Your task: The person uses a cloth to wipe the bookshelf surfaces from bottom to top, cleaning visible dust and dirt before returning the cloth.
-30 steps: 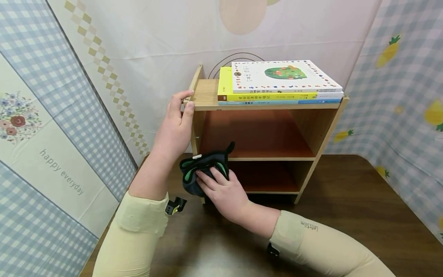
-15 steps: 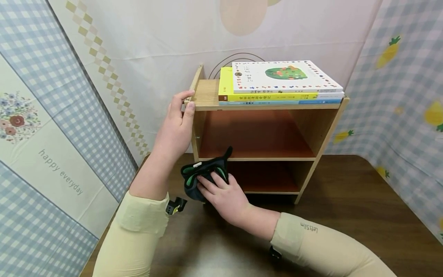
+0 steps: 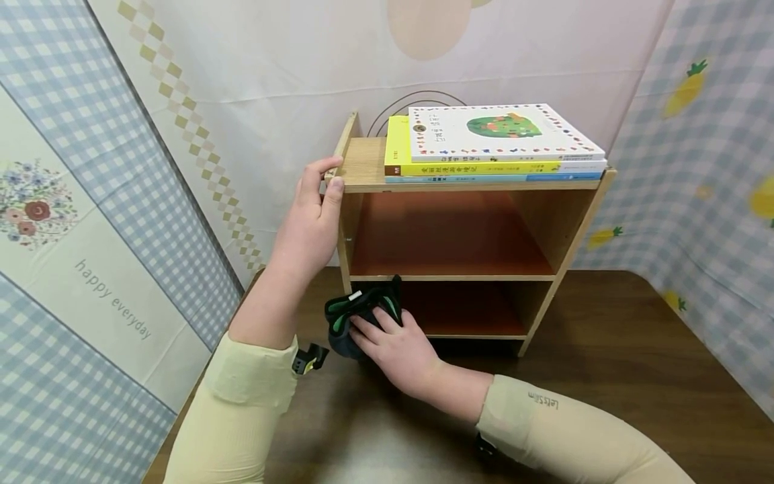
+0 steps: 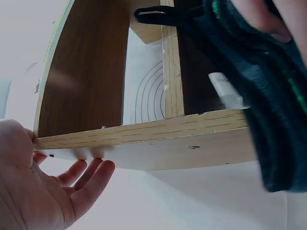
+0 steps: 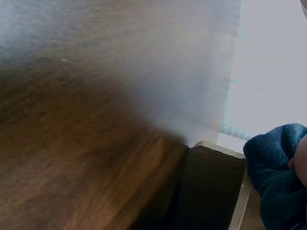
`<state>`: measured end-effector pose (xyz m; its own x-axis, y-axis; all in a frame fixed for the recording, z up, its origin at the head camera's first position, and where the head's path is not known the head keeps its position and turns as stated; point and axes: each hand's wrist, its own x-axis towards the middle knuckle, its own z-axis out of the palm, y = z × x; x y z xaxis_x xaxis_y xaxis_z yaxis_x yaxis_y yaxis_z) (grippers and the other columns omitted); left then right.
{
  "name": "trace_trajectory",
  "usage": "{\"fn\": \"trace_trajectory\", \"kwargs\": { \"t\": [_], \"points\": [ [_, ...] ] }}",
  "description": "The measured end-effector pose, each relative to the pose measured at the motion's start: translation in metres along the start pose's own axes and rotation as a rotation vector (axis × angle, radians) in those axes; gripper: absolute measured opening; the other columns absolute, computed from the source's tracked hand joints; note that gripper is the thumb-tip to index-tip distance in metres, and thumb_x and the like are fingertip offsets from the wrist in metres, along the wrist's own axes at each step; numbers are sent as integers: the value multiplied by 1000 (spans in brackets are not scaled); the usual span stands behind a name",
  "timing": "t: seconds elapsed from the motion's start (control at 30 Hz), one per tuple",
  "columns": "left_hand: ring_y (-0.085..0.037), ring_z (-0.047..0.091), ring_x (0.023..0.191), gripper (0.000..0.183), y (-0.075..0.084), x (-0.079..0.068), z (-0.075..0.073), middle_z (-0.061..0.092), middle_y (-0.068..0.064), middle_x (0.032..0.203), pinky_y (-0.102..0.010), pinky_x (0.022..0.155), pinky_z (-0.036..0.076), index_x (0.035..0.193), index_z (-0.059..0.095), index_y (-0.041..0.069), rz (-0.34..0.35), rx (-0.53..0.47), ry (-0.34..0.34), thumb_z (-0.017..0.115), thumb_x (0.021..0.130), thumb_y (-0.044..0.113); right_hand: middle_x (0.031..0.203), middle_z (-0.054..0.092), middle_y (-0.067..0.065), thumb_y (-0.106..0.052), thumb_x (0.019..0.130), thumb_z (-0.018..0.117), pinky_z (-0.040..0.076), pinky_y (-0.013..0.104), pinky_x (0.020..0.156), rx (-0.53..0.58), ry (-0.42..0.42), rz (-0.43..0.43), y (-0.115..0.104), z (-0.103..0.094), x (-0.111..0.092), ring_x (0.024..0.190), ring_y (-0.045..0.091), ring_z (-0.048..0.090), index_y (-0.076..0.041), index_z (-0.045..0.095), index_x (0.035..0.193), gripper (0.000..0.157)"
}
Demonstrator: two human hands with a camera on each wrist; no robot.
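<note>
A small wooden bookshelf (image 3: 459, 277) with reddish-brown boards stands before me. My left hand (image 3: 310, 225) grips the top front corner of its left side panel (image 4: 144, 135). In the left wrist view, the fingers of that hand lie along the panel's outer face. My right hand (image 3: 396, 349) holds a folded dark blue cloth (image 3: 346, 341) with green inner edges, a black loop and a white tag. The cloth covers the lower front edge of the left panel. In the right wrist view, only part of the cloth (image 5: 273, 167) shows, at the right edge.
Several books (image 3: 496, 144) lie stacked on the bookshelf's top board, a white one uppermost. The bookshelf stands on a dark brown wooden table (image 3: 611, 349). Patterned fabric (image 3: 272, 74) hangs behind and at both sides.
My right hand has moved the cloth down along the left panel's front edge, from about the middle board to below it. The left hand keeps its grip on the top corner.
</note>
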<state>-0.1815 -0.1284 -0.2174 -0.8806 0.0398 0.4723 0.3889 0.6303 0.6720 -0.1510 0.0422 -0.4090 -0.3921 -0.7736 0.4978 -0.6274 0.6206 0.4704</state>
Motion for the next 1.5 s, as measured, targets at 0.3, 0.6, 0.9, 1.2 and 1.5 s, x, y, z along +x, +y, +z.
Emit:
{"fn": "trace_trajectory", "kwargs": {
  "t": [0.3,0.6,0.9,1.2,1.5],
  "points": [
    [-26,52,107,46,0,1,1,38,-6,146,-51,89,42,147,33,38,0,11,4,29,104,55,142,54,-7,-23,91,71,46,41,76,13,-68,-20,-4,5,-7,121,23,48,-27,62,134,44],
    [-27,52,105,46,1,1,1,39,-6,145,-50,88,42,147,33,37,-1,15,5,28,104,55,139,55,-9,-24,93,69,44,39,72,40,-156,-25,-7,11,-14,118,22,49,-28,62,134,41],
    [-26,53,105,46,1,0,2,39,-5,145,-50,87,42,146,32,38,-7,18,10,28,104,56,139,56,-8,-23,94,67,44,39,71,63,-161,-15,-7,15,-17,118,22,50,-28,62,133,40],
    [-26,53,108,46,0,0,2,36,-4,149,-51,90,42,147,32,37,4,14,13,28,104,55,137,57,-7,-20,92,69,46,42,70,125,-154,35,-3,17,-21,118,24,52,-26,62,132,42],
    [-27,53,114,47,0,0,1,35,-1,152,-52,94,41,147,33,37,-2,9,11,29,104,55,131,63,-2,-24,95,64,49,48,72,225,-168,179,18,15,-22,109,26,58,-23,65,130,35]
  ]
}}
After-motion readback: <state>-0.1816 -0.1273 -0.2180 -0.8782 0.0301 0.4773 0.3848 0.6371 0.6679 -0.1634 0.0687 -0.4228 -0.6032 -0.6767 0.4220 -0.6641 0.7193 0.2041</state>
